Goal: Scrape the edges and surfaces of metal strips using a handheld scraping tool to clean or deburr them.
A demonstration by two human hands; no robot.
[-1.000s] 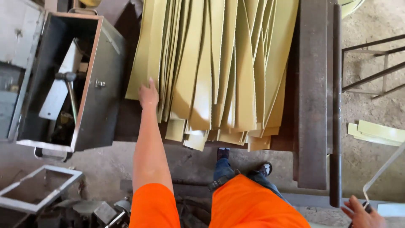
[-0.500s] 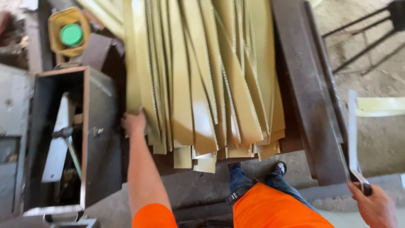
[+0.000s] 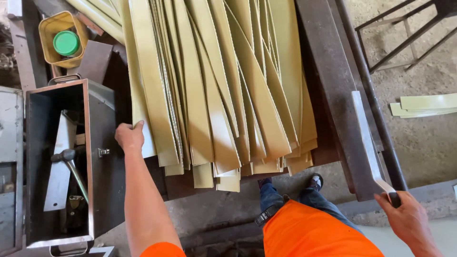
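Observation:
A fanned stack of long pale yellow-green strips (image 3: 223, 90) lies on a dark metal bench (image 3: 328, 85). My left hand (image 3: 129, 137) grips the near end of the leftmost strip (image 3: 143, 81) at the stack's left edge. My right hand (image 3: 404, 216) is closed on the near end of a long flat grey metal bar (image 3: 366, 138) that lies along the bench's right side. My orange trousers (image 3: 314, 233) and dark shoes show below the bench.
An open metal toolbox (image 3: 90, 157) holding a hammer (image 3: 71, 166) and a flat blade stands at left. A yellow container with a green lid (image 3: 64, 40) sits at top left. More strips (image 3: 423, 104) lie on the floor at right, near a metal frame (image 3: 404, 33).
My left hand slid leftward and nearer along the stack to its left edge. My right hand took hold of the grey bar's end. The view tilted and shifted left.

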